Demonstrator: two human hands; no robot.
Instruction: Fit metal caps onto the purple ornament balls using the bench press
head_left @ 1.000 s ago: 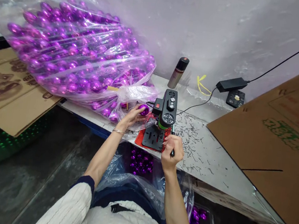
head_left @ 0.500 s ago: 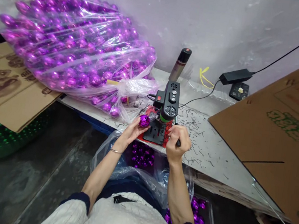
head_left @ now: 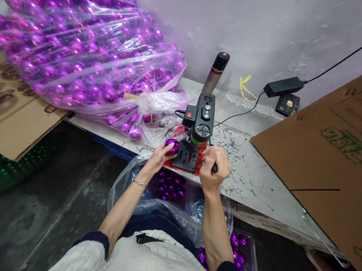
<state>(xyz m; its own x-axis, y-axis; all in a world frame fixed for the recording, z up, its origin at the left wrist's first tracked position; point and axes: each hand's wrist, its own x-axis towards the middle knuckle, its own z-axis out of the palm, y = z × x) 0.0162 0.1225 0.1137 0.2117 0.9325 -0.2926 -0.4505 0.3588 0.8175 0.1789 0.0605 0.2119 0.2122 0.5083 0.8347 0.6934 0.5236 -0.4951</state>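
A small black bench machine stands on a red mat at the near edge of the white table. My left hand pinches a shiny purple ball just left of the machine's black base plate. My right hand is closed round the machine's black lever handle on its right side. Between my arms, below the table edge, an open plastic bag holds more purple balls.
A big clear bag of purple balls lies on the table's left. A spray can and a power adapter stand by the wall. Cardboard sheets lean at right, another lies at left. Small metal clippings litter the table.
My left hand brought the purple ball from beside the big bag toward me, to the left side of the base plate. My right hand stayed on the lever.
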